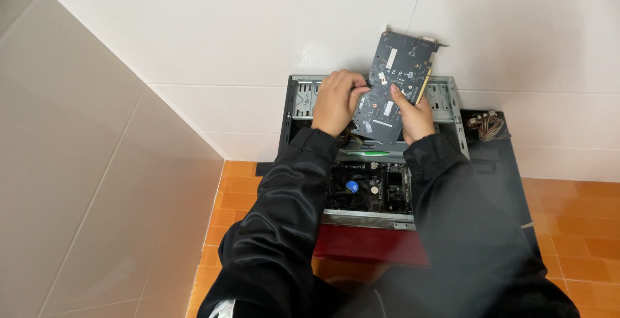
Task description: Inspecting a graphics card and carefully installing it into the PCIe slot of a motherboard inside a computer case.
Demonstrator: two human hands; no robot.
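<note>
Dark-grey expansion card (392, 88) is hovering tilted above the open computer case (445, 98), its long axis running up toward the case's far edge, both the left hand (336, 103) and the right hand (413, 117) pinching its lower end.

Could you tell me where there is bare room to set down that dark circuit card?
Bare orange floor tiles right of the open computer case, and a strip between case and left wall. Inside the case it is crowded; both hands hold the circuit card.
</note>
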